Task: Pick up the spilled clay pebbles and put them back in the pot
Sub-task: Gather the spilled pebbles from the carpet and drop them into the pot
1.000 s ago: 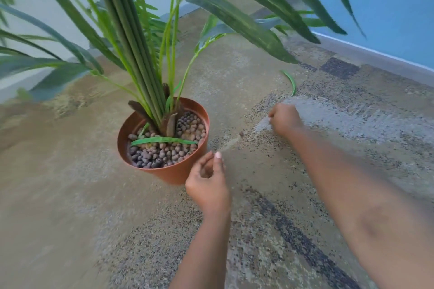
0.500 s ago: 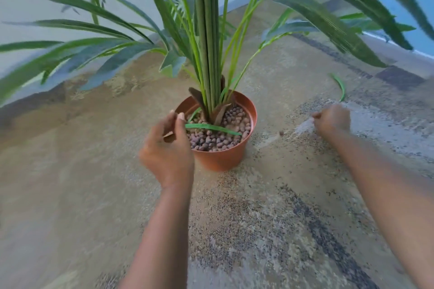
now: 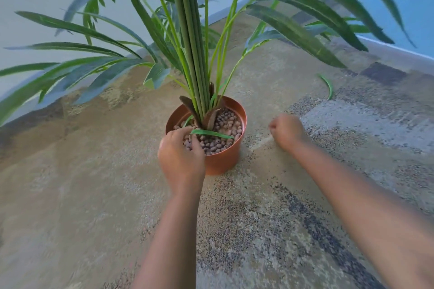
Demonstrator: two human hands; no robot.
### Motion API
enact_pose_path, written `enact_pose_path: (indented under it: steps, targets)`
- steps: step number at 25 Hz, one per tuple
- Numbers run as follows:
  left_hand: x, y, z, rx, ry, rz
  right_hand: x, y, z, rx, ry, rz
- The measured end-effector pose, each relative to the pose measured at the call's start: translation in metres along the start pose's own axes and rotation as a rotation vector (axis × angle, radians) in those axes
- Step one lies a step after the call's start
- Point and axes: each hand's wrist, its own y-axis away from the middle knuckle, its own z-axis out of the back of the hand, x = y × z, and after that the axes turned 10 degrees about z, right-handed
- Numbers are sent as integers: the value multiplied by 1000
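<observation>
A terracotta plastic pot (image 3: 226,159) stands on the carpet and holds a tall green plant (image 3: 190,42). Brown clay pebbles (image 3: 225,128) fill the pot. My left hand (image 3: 180,155) covers the pot's near left rim, its fingers loosely spread and pointing down onto the pebbles. Its palm side is hidden. My right hand (image 3: 286,131) is a closed fist resting on the carpet just right of the pot. I cannot see whether it holds anything. No loose pebbles show clearly on the speckled carpet.
Long leaves spread low to the left (image 3: 77,73) and right (image 3: 305,30) above the floor. A loose green leaf (image 3: 327,85) lies on the carpet at the far right. White baseboards and walls (image 3: 399,54) close in behind the plant.
My left hand went from beside the pot to over its near left rim, fingers now down on the pebbles. My right fist stayed on the carpet. The view shifted, centring the pot.
</observation>
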Motion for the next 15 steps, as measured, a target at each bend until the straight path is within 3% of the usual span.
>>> enact_pose_path:
  steps: [3,5,8,12,15]
  targets:
    - [-7,34,-9,-80,153,-94,37,9,51,-403,-328,65]
    - [-18,63,-24,-21,236,-205,70,12,65,-486,-385,202]
    - [-42,109,-45,123,324,-258,90,9,47,-341,-319,264]
    - [-37,151,-67,301,279,-33,90,2,42,-97,-196,331]
    - [-28,162,-86,469,188,-18,85,-1,60,-91,-196,367]
